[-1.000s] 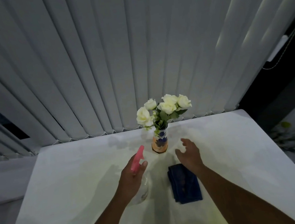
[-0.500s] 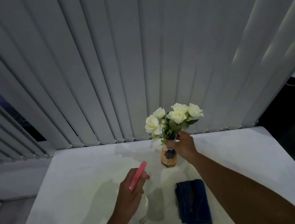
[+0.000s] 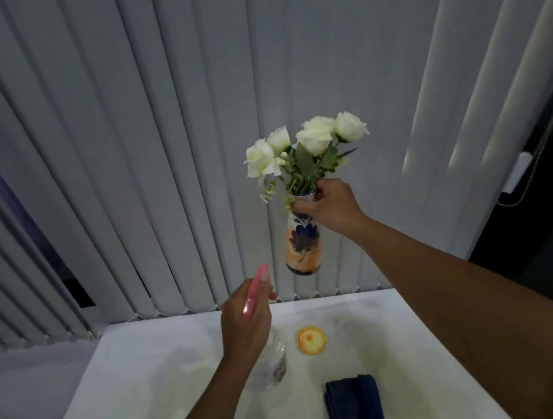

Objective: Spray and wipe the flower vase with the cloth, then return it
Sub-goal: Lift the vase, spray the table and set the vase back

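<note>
The right hand (image 3: 328, 207) grips the narrow neck of the slim ceramic vase (image 3: 302, 241), orange and white with a blue flower pattern, holding it upright in the air above the white table (image 3: 143, 379), its body hanging below the fingers; white roses (image 3: 305, 140) rise from its mouth; the arm reaches forward and up; the left hand (image 3: 246, 319) is wrapped round the neck of the clear spray bottle with a pink nozzle (image 3: 264, 365), nozzle aimed toward the vase; a folded dark blue cloth (image 3: 355, 407) lies on the table near a small round yellow-orange disc (image 3: 311, 340).

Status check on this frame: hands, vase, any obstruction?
Right hand grips vase neck, lifted clear of table. Left hand holds spray bottle. Cloth untouched. Nothing blocking.
</note>
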Motion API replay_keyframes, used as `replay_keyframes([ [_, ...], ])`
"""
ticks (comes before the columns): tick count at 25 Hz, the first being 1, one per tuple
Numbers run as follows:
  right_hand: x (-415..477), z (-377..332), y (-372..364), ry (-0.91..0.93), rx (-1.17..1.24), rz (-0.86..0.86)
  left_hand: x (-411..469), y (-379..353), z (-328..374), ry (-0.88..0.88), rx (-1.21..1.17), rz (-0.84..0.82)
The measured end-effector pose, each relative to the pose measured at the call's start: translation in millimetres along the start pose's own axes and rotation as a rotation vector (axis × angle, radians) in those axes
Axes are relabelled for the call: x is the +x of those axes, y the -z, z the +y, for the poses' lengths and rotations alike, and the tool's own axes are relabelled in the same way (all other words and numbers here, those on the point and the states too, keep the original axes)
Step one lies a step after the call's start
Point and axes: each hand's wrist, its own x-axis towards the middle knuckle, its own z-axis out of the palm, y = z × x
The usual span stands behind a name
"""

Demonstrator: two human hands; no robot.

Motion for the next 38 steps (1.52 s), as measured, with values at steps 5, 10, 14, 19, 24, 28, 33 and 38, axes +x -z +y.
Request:
replay_keyframes([
  [5, 14, -40, 22, 0.051, -0.025, 0.036, 18, -1, 40, -0.123, -0.206, 0.023],
  [10, 22, -50, 30, 0.061, -0.052, 0.07, 10, -2, 39, -0.16, -0.192, -0.005],
  [14, 24, -47, 31, 0.05, -0.049, 0.063, 4, -1, 35, -0.092, -0.266, -0.041],
  [19, 25, -41, 35, 0.031, 0.012, 0.0, 10, 10, 27, -0.012, -0.296, -0.094],
  [24, 24, -42, 57, 0.056, 0.118, -0.224, 45, 41, 27, 0.099, -0.435, -0.172],
  [28, 21, -51, 69, 0.079, 0.117, -0.329, 64, 57, 27, 0.055, -0.442, -0.234],
  [33, 21, -55, 66, 0.088, 0.113, -0.323, 72, 61, 22, 0.031, -0.483, -0.236],
  [38, 18, -60, 58, 0.065, 0.106, -0.285, 67, 60, 18, 0.02, -0.475, -0.283],
])
